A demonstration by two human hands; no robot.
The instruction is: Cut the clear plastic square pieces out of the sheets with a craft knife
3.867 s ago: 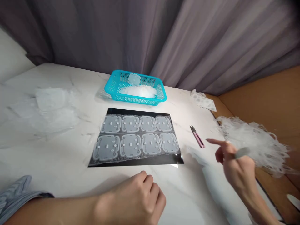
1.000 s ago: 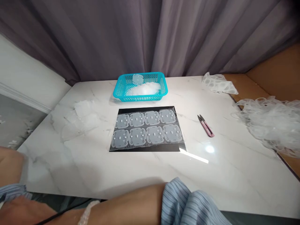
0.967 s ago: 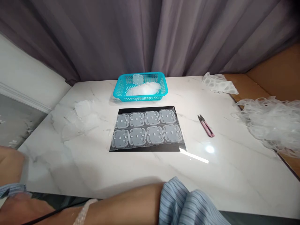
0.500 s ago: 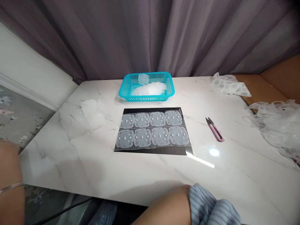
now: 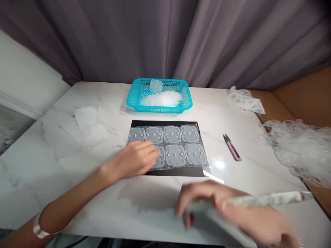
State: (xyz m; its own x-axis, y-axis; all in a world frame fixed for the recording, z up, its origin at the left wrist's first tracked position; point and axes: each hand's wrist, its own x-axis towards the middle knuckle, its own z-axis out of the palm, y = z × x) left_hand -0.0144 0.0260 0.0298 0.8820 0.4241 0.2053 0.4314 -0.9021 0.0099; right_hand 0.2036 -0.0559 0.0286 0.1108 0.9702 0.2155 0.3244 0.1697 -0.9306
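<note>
My left hand (image 5: 134,158) lies over the lower left of a row of grey pads (image 5: 176,155) on a black sheet (image 5: 176,173), hiding part of them. Its fingers are stretched out, and it holds nothing. Near the table's front edge, my right hand (image 5: 219,206) is blurred by motion. It grips a long, pale rod (image 5: 269,198) that runs to the right. The rod's exact kind cannot be made out. A pink-handled pair of thread snips (image 5: 232,148) lies to the right of the sheet, apart from both hands.
A turquoise plastic basket (image 5: 159,110) at the back holds a white heap and a clear pad. Clear film offcuts (image 5: 297,148) lie at the right edge, more scraps (image 5: 245,101) at the back right, and clear sheets (image 5: 85,117) on the left of the marble table (image 5: 59,172).
My left hand has come in from the left edge and now lies over the sheet. My right hand has reached in from the bottom with the rod. The view has shifted slightly.
</note>
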